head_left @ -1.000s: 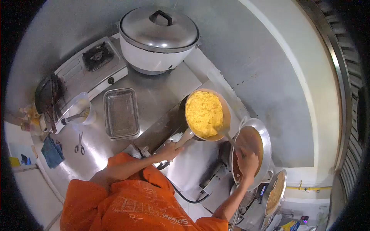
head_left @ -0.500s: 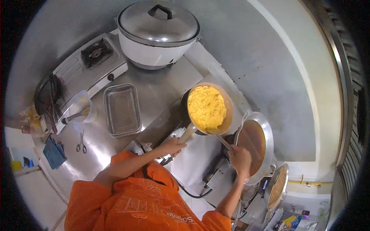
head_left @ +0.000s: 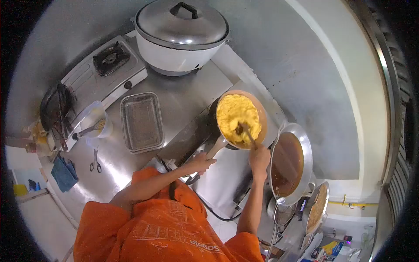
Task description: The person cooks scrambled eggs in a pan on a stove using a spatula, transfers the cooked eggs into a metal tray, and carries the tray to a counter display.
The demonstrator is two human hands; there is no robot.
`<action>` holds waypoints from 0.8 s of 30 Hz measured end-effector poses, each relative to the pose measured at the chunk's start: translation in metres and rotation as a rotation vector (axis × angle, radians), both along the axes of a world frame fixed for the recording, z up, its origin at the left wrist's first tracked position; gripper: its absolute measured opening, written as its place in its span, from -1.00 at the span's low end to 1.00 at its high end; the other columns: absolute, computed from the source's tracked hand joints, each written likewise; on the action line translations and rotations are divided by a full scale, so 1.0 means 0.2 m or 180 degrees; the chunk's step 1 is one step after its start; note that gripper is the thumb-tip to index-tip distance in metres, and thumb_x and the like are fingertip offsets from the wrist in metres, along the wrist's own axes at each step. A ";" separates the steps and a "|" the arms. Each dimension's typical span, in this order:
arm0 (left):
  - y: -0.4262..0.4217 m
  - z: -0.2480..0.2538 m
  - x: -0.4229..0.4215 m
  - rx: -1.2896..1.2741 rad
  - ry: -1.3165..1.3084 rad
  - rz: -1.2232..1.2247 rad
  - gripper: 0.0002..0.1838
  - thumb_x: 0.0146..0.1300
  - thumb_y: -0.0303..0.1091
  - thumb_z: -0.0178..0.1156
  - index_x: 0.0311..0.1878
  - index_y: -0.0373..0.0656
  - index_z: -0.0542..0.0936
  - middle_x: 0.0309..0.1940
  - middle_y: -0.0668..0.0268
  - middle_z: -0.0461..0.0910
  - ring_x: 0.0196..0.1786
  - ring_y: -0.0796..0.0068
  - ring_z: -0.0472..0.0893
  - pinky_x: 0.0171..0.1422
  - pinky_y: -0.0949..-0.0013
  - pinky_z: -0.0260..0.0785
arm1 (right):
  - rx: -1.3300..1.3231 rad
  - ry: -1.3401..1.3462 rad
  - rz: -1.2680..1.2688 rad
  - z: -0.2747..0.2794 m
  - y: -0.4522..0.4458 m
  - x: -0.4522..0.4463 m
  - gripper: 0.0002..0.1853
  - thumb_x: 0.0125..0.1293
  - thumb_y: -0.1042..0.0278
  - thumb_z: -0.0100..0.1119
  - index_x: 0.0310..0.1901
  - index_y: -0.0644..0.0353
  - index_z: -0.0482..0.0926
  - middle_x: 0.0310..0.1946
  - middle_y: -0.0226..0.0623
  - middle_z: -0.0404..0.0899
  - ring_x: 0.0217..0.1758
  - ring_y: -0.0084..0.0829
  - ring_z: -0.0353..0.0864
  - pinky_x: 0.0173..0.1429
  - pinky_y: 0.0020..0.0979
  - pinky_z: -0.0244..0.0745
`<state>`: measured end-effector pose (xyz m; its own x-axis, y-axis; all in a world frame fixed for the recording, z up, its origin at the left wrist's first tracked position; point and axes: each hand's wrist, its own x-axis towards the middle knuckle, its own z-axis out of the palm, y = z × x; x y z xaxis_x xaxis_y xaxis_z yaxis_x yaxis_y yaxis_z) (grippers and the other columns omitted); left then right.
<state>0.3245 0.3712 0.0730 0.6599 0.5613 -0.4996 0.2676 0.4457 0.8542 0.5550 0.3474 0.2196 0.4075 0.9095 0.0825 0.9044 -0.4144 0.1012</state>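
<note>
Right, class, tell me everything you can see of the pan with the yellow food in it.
The pan is round, with a smooth tan inner wall and a long, pale handle pointing toward the person. Soft, lumpy yellow food covers most of its base. The left hand grips the handle; a utensil held in the right hand dips into the food. What supports the pan underneath is hidden.

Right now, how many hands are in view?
2: the left hand on the pan handle, and the right hand holding the utensil dipped in the yellow food. No others show.
</note>
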 end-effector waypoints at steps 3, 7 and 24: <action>-0.02 0.00 -0.01 0.0118 0.0138 -0.0052 -0.59 0.32 -0.03 0.23 -0.21 -0.26 0.48 -0.61 0.30 0.48 -0.73 0.45 0.47 -0.65 0.31 0.37 | 0.0117 0.0231 -0.0149 0.26 0.02 -0.06 -0.76 0.24 0.19 0.25 -0.11 0.02 0.75 -0.38 0.01 0.68 -0.23 0.05 0.70 -0.09 -0.04 0.60; -0.02 -0.05 0.01 0.0219 -0.0182 0.0078 -0.60 0.33 -0.03 0.22 -0.29 -0.24 0.45 -0.65 0.31 0.46 -0.75 0.44 0.45 -0.67 0.31 0.35 | 0.0063 0.0533 0.0052 0.52 -0.27 -0.09 -0.80 0.23 0.19 0.24 -0.21 0.06 0.74 -0.40 0.00 0.68 -0.28 0.05 0.71 -0.16 -0.06 0.61; -0.02 0.14 -0.03 -0.0192 0.0018 0.0232 -0.62 0.35 -0.07 0.22 -0.25 -0.24 0.42 -0.62 0.33 0.45 -0.71 0.46 0.48 -0.68 0.33 0.34 | 0.0034 -0.0361 -0.0094 0.14 0.06 0.02 -0.79 0.22 0.10 0.25 -0.31 0.01 0.75 -0.38 -0.07 0.70 -0.28 0.05 0.70 -0.20 -0.06 0.61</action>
<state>0.3189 0.3679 0.1015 0.6155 0.5764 -0.5375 0.2372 0.5148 0.8238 0.5596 0.3598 0.2468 0.4217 0.8960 0.1392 0.8748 -0.4424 0.1976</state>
